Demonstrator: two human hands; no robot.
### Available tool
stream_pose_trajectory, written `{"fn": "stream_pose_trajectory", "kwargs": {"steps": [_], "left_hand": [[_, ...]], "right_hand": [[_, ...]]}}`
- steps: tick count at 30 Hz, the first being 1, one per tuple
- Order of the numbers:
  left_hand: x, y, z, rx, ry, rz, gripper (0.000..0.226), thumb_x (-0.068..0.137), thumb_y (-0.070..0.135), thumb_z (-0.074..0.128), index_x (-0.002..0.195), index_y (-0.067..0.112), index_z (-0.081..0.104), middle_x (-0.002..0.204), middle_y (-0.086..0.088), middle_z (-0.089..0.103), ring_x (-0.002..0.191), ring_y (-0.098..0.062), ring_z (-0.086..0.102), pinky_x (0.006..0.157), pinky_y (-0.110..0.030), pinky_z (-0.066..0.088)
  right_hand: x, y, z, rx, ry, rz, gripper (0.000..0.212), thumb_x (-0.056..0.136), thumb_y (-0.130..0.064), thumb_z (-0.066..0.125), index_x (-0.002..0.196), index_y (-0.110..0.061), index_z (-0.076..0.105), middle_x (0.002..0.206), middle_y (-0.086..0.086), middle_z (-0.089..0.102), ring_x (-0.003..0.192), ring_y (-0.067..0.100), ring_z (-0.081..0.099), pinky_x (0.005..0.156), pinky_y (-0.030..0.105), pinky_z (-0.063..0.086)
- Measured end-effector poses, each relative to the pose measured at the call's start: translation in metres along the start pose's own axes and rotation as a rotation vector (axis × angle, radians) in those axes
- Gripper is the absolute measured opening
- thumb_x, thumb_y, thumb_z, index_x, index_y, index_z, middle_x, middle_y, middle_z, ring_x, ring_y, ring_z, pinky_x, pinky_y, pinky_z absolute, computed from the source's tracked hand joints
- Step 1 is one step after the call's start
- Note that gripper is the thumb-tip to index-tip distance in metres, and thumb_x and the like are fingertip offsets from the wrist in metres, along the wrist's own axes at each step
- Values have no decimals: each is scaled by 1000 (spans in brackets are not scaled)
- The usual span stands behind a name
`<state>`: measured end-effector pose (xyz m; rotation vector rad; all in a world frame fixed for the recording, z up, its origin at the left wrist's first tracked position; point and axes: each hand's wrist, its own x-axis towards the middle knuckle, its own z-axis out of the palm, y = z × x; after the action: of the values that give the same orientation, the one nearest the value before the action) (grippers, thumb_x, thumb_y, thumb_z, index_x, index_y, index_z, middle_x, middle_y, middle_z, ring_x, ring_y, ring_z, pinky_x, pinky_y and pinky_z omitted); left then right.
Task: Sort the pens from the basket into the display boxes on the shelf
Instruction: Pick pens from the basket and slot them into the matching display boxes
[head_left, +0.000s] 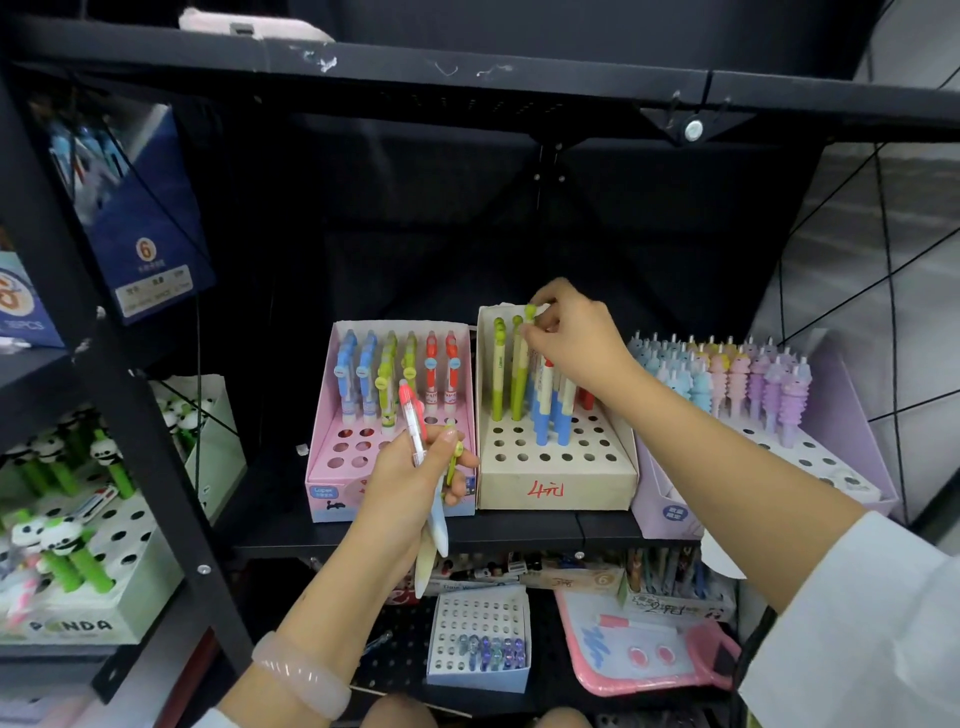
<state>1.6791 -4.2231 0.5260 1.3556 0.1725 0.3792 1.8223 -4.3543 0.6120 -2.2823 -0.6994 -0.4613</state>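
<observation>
Black shelf (519, 525) fills the view, its back wall lost in shadow. Three boxes sit side by side on it: pink box (332, 467) left, cream box (556, 488) middle, lilac box (670, 499) right, its far corner hidden behind your forearm. Off to the left, a panda box (78, 623) is cut by the frame edge and partly blocked by the shelf post. Your right hand (574, 338) is up at the back of the cream box, fingers pinching the top of a green pen (530, 314); its barrel is hidden behind your palm, so you can't tell if it's seated in a hole. Your left hand (410, 478) grips a bunch of pens (426, 493) in front of the pink box, a pink-topped one sticking up, tips pointing down. How many you hold is hard to count. No basket shows here.
</observation>
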Motion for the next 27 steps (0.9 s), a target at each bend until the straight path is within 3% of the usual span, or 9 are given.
{"fn": "stream_pose_trajectory", "kwargs": {"steps": [2,4,8,13,15,18,21,24,27], "left_hand": [[-1,1,1,-5,0,-3,13,95,16,48,87,8,55,62,1,66,45,-9,48,43,-20,42],[-2,2,3,-9,3,-7,13,96,14,48,87,9,55,62,-1,65,45,-10,48,43,-20,41],[-4,4,5,-11,7,-2,13,96,13,48,86,8,55,61,0,65,44,-10,48,43,-20,42],[-3,7,8,-28,-16,26,14,96,16,46,89,7,54,64,1,68,48,-10,55,46,-20,46],[-3,8,10,-58,-8,49,13,97,19,45,96,7,52,65,0,69,48,-10,56,46,-20,47],[-2,8,16,-49,18,81,17,96,24,46,100,8,52,59,2,66,48,-9,57,46,-19,47],[-3,5,24,-36,52,65,23,96,28,47,102,8,55,55,4,65,48,-8,59,47,-19,49],[-5,2,30,-110,0,51,22,96,29,44,103,11,57,70,0,72,59,-14,66,54,-22,53],[-6,1,31,-124,-20,41,18,98,27,42,104,20,57,81,-8,73,72,-23,71,60,-28,57]], "right_hand": [[-3,1,1,43,31,-12,28,87,-16,59,114,-17,50,74,-10,62,65,1,54,62,23,45],[-5,0,1,29,56,-38,24,87,-15,57,111,-19,54,77,-8,64,64,1,54,58,19,44],[-7,-2,-1,-35,19,-62,13,90,-16,55,96,-16,66,87,0,68,80,14,61,76,36,53],[-24,-16,-4,-94,111,-179,16,91,-18,53,97,-14,67,92,0,65,88,15,53,80,29,43],[-43,-24,0,0,29,-246,17,91,-19,55,99,-13,69,92,-4,65,84,6,52,79,19,41],[-74,-28,10,198,-260,-178,21,91,-25,56,105,-15,68,86,-16,59,79,-6,52,75,3,40],[-92,-21,19,562,-479,-35,18,93,-20,55,90,-7,66,62,-10,55,63,5,57,72,16,49],[-97,-18,21,844,-435,104,12,91,-14,58,88,-5,65,64,-2,52,54,7,52,58,18,49],[-89,-14,16,749,-274,142,3,88,-24,62,89,-22,64,81,-8,63,67,-2,59,64,13,48]]}}
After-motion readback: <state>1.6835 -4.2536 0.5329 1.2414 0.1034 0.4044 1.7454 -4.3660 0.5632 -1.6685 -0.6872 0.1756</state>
